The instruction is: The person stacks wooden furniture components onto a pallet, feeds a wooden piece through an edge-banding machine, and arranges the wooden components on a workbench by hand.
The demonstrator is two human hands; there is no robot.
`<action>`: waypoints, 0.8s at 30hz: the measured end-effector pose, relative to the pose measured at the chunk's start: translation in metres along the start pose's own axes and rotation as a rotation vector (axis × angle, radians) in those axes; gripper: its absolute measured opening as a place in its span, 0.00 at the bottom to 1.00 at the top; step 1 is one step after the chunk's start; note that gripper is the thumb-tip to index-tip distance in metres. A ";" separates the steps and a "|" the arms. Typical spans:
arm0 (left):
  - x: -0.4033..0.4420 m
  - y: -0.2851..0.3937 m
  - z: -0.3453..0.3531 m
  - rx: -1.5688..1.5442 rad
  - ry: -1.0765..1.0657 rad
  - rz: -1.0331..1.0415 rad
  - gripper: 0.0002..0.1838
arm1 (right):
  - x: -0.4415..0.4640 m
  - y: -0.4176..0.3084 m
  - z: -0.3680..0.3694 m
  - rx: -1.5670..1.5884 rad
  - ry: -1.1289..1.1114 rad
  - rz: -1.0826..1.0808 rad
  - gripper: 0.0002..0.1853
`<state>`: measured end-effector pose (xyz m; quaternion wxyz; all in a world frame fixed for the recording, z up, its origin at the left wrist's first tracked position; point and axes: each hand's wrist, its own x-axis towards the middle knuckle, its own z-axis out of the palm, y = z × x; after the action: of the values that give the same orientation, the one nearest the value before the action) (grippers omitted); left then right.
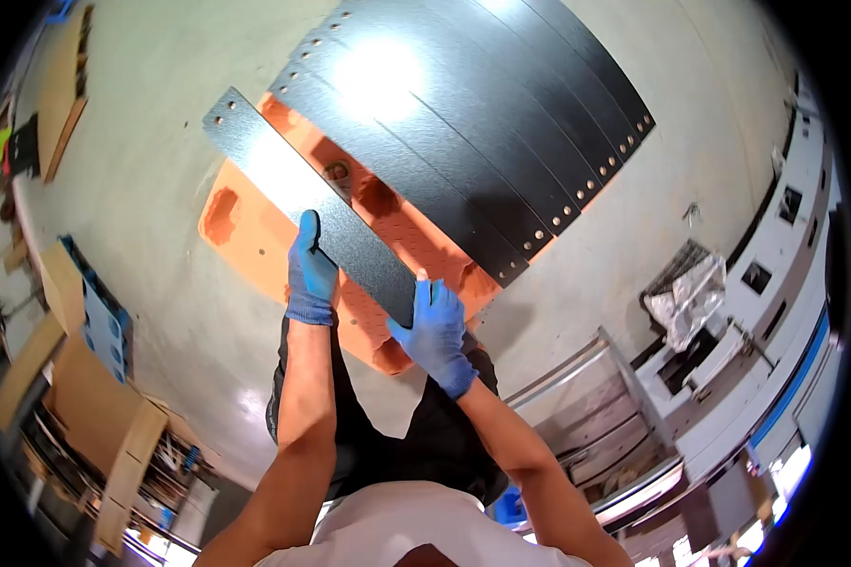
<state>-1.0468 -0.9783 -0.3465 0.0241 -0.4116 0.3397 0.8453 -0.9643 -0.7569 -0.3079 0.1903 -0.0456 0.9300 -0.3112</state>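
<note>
A long dark board (pixel 350 231) with small holes at its upper left end lies slanted over an orange pallet (pixel 255 213). My left hand (pixel 312 269), in a blue glove, grips the board's near edge, its thumb on the top face. At the board's lower right end, my right hand (pixel 435 326), also gloved, holds the corner, with a bare fingertip showing. Several more dark boards (pixel 473 123) lie side by side on the pallet beyond, with rows of holes at their ends. A gap showing the orange pallet separates them from the held board.
Wooden boards and cardboard (pixel 95 392) lie at the lower left, near a blue plastic pallet (pixel 104 317). On the right are a long grey machine (pixel 719 378), a clear plastic bag (pixel 686 302) and a metal-framed cart (pixel 600 406).
</note>
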 end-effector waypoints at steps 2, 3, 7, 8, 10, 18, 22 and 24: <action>-0.007 -0.007 -0.027 -0.091 0.039 0.008 0.24 | -0.017 0.016 -0.008 0.212 -0.116 -0.033 0.48; -0.011 -0.011 -0.042 -0.137 0.061 0.007 0.23 | -0.029 0.026 -0.012 0.314 -0.185 -0.041 0.47; -0.007 -0.032 -0.070 -0.247 0.113 -0.028 0.21 | -0.066 0.086 -0.017 0.912 -0.673 0.515 0.25; 0.013 -0.052 -0.087 -0.266 0.103 0.012 0.21 | -0.062 0.097 -0.010 0.934 -0.692 0.559 0.23; 0.060 -0.091 -0.109 -0.277 0.137 0.041 0.20 | -0.048 0.122 0.016 0.980 -0.714 0.668 0.18; 0.217 -0.182 -0.142 -0.230 0.241 -0.277 0.22 | 0.022 0.271 0.161 0.933 -0.515 0.650 0.15; 0.270 -0.240 -0.171 -0.145 0.230 -0.185 0.29 | 0.038 0.334 0.208 0.994 -0.422 0.650 0.17; 0.281 -0.255 -0.178 0.125 0.325 -0.156 0.29 | 0.045 0.341 0.212 0.910 -0.431 0.677 0.20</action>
<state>-1.0296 -0.9555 -0.7651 0.0599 -0.5657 0.3578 0.7405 -0.9135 -0.6122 -0.6814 0.4633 0.2768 0.6068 -0.5835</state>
